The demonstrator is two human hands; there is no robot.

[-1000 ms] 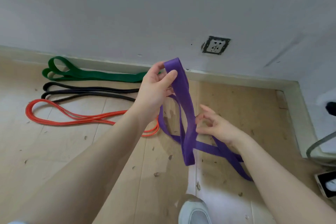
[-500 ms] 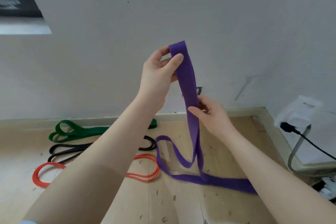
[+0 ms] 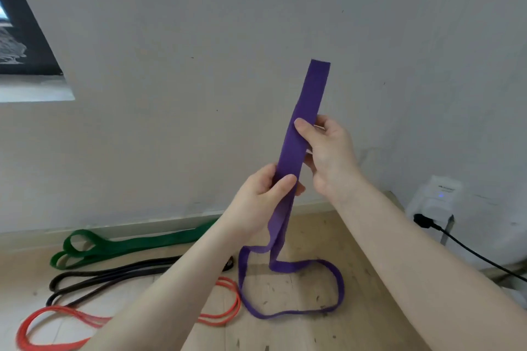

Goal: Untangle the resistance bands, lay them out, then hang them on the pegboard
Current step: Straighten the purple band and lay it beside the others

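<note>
A wide purple resistance band (image 3: 309, 100) stands up in front of the wall, its folded top end above both hands. My right hand (image 3: 328, 154) grips it higher up, thumb across its front. My left hand (image 3: 262, 202) pinches it lower down. Below my hands the purple band drops to the wooden floor and spreads into a loose loop. A green band (image 3: 128, 245), a black band (image 3: 108, 279) and an orange band (image 3: 57, 319) lie stretched out side by side on the floor at the left, partly hidden by my left forearm.
A grey wall (image 3: 199, 94) fills the background, with a skirting board at its foot. A dark framed panel (image 3: 20, 37) sits at the upper left. A white device (image 3: 436, 199) with a black cable (image 3: 470, 251) stands at the right by the wall.
My right hand has climbed up the purple band and now grips above my left hand, which has slid lower. More of the band is lifted off the floor, and the view has tilted upward.
</note>
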